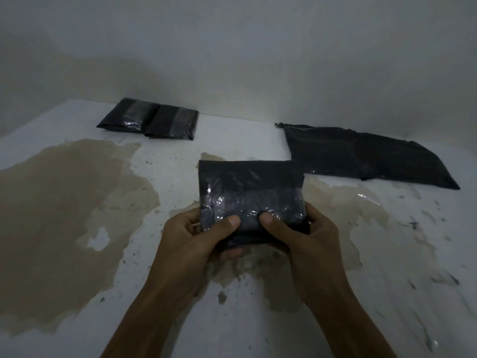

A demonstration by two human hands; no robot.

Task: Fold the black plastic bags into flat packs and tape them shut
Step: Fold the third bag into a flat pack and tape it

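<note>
Both thumbs press down on the near half of a folded black plastic pack wrapped with a band of clear shiny tape (249, 197) — the left hand (196, 236) grips its near-left corner, the right hand (307, 236) its near-right corner. Each thumb lies on top of the pack, tips close together near the middle, while the remaining fingers curl underneath, mostly hidden. The pack is held just above a white surface with large tan stains and dark flecks (77, 202), roughly at the centre of the view. It is a near-square rectangle, its long axis running left to right, its far edge pointing away from the person toward the wall. The tape band crosses it left to right, just beyond the thumbs.

Far left, near the wall, two finished black taped packs (148, 119) lie side by side, touching or slightly overlapping. Far right, a flat unfolded black plastic bag (361, 153) lies on the surface, its long axis slanting from far-left to near-right — well apart from the hands.
</note>
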